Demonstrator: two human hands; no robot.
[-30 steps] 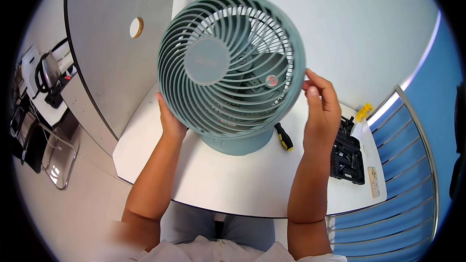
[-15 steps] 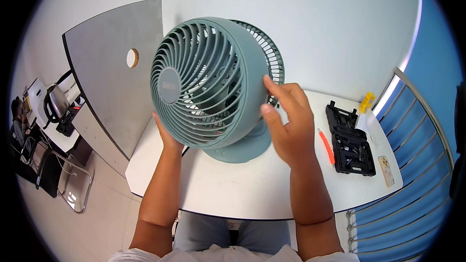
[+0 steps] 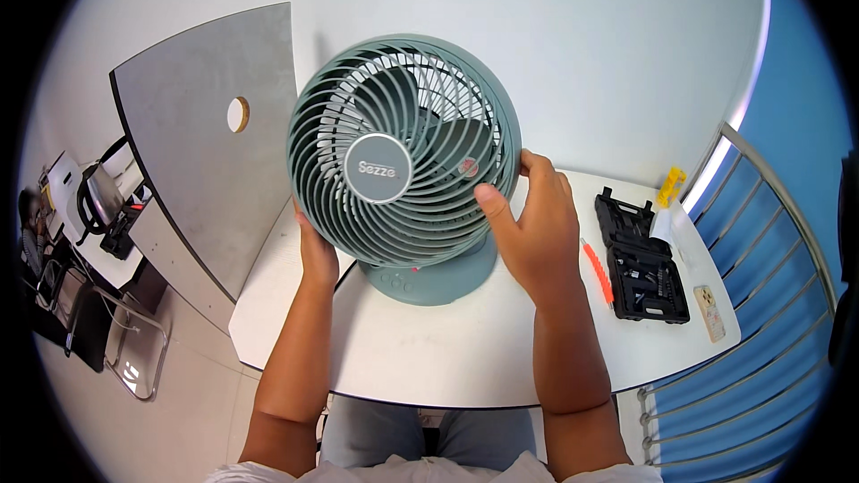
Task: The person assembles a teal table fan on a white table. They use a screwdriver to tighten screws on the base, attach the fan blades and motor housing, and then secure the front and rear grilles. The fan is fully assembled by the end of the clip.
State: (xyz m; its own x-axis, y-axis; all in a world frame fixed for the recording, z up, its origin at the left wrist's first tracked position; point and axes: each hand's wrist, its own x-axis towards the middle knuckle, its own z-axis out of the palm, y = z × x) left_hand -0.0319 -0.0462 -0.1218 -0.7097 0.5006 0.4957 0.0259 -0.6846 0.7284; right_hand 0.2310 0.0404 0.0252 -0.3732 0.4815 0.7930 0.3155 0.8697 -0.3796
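Note:
A grey-green table fan [image 3: 403, 161] stands on its round base on the white table [image 3: 447, 349], its spiral grille facing me. My left hand [image 3: 315, 250] holds the lower left rim of the grille. My right hand [image 3: 530, 224] grips the right rim, thumb on the front, fingers wrapped behind. An orange-handled screwdriver [image 3: 597, 271] lies on the table just right of my right wrist.
An open black tool case [image 3: 640, 259] lies at the table's right, with a yellow object [image 3: 671, 184] behind it and a small card [image 3: 710, 311] near the edge. A grey partition panel [image 3: 215, 134] stands at left. A metal railing [image 3: 761, 304] runs at right. A chair and desk clutter sit at far left.
The fan has turned from facing left back toward me. My right hand slid from the rear housing onto the right grille rim.

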